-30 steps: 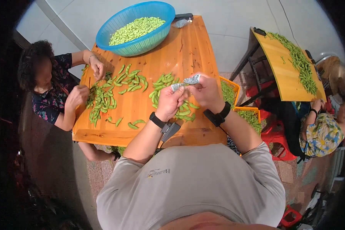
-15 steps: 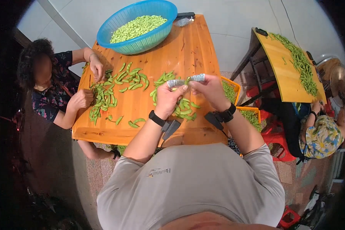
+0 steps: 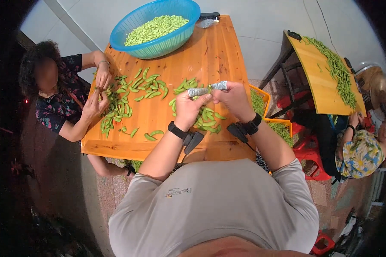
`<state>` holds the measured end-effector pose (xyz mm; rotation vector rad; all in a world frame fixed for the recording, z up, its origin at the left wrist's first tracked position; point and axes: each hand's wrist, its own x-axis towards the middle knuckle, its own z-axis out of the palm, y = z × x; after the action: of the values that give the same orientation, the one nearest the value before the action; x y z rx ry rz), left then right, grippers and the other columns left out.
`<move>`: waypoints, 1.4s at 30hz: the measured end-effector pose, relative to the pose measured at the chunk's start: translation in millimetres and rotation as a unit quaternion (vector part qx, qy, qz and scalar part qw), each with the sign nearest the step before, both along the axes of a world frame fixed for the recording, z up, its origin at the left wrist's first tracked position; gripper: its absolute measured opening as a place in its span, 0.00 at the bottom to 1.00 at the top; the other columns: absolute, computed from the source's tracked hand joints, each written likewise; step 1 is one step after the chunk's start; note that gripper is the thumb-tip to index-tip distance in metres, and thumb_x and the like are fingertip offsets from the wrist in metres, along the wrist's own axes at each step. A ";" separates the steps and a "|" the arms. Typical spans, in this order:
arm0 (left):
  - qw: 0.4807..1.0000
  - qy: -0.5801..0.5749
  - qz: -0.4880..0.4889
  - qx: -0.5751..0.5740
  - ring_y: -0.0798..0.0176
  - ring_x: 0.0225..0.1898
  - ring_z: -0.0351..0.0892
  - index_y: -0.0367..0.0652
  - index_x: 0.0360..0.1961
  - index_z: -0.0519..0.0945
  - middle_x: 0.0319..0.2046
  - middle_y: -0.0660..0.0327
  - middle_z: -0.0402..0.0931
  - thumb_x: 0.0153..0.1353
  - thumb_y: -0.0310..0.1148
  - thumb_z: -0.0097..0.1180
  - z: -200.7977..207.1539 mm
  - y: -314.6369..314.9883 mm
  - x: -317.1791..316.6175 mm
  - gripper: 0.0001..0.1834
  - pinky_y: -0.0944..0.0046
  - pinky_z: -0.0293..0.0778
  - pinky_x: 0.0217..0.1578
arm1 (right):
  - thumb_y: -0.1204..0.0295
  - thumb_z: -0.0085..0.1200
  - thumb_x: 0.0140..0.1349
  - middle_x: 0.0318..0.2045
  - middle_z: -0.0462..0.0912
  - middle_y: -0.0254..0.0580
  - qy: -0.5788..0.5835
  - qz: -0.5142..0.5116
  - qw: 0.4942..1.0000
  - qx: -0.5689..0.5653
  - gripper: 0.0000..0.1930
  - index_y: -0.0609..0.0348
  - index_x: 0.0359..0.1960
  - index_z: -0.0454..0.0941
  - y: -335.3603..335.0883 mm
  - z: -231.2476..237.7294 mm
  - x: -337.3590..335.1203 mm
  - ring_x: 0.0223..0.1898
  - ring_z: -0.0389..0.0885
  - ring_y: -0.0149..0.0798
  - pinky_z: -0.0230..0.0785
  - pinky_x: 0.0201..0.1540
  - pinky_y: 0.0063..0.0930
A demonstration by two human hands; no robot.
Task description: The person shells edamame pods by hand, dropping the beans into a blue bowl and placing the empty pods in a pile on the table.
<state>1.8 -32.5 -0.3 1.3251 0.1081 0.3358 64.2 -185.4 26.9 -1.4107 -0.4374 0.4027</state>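
Observation:
My left hand [image 3: 189,109] and my right hand [image 3: 236,102] meet above the wooden table [image 3: 210,55], fingers pinched together. Between their fingertips is a green soybean pod [image 3: 209,88], mostly covered by the fingers. A printed, paper-like wrap covers one finger of each hand. Under and around my hands lies a pile of green soybean pods [image 3: 208,122]. A further group of pods [image 3: 150,87] is spread left of it, and two loose pods [image 3: 153,135] lie close to the near edge.
A blue plastic basket [image 3: 188,30] of shelled beans stands at the far side. At the left, a co-worker [image 3: 51,81] handles pods over another heap. Yellow crates [image 3: 265,99] of pods sit right of the table. Another person [image 3: 360,150] is by a second table [image 3: 315,85]; red stools [image 3: 311,158] stand nearby.
My hands stay nearly in place, still pinching at the pod. The co-worker's two hands have come together over the left heap.

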 end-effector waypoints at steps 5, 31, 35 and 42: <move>0.985 0.076 -0.064 -0.141 0.78 0.20 0.68 0.38 0.33 0.82 0.27 0.66 0.79 0.58 0.23 0.61 8.7 0.3 -3.5 0.02 0.76 0.61 0.19 | 0.76 0.58 0.56 0.27 0.82 0.32 -0.026 -0.001 0.999 -0.024 0.06 0.67 0.33 0.81 -1.4 3.8 2.1 0.27 0.78 0.23 0.72 0.31 0.18; 0.992 0.101 0.061 -0.034 0.78 0.18 0.67 0.40 0.18 0.77 0.17 0.71 0.73 0.55 0.23 0.56 -0.4 0.0 -1.4 0.09 0.73 0.62 0.19 | 0.65 0.58 0.51 0.21 0.76 0.48 -0.381 -0.049 0.885 -0.264 0.11 0.61 0.22 0.76 9.7 -11.4 -2.6 0.25 0.77 0.51 0.68 0.27 0.42; 0.996 0.066 0.066 0.007 0.79 0.20 0.68 0.38 0.20 0.79 0.19 0.72 0.74 0.54 0.22 0.57 -4.1 0.2 -0.6 0.06 0.73 0.64 0.21 | 0.65 0.59 0.49 0.19 0.76 0.48 -0.318 -0.050 0.916 -0.241 0.11 0.61 0.21 0.76 10.1 -10.4 -1.6 0.23 0.77 0.49 0.68 0.27 0.40; 0.995 0.073 0.065 0.003 0.79 0.21 0.69 0.37 0.21 0.80 0.20 0.72 0.75 0.54 0.22 0.57 -2.7 0.3 -1.2 0.06 0.74 0.65 0.22 | 0.68 0.59 0.48 0.20 0.77 0.50 -0.321 -0.067 0.909 -0.257 0.08 0.61 0.23 0.79 9.2 -6.4 -6.1 0.22 0.77 0.46 0.69 0.26 0.36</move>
<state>0.6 -32.2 -3.0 1.3511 0.3175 0.3482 58.2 -176.2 20.5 -2.0799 -0.7998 -0.0921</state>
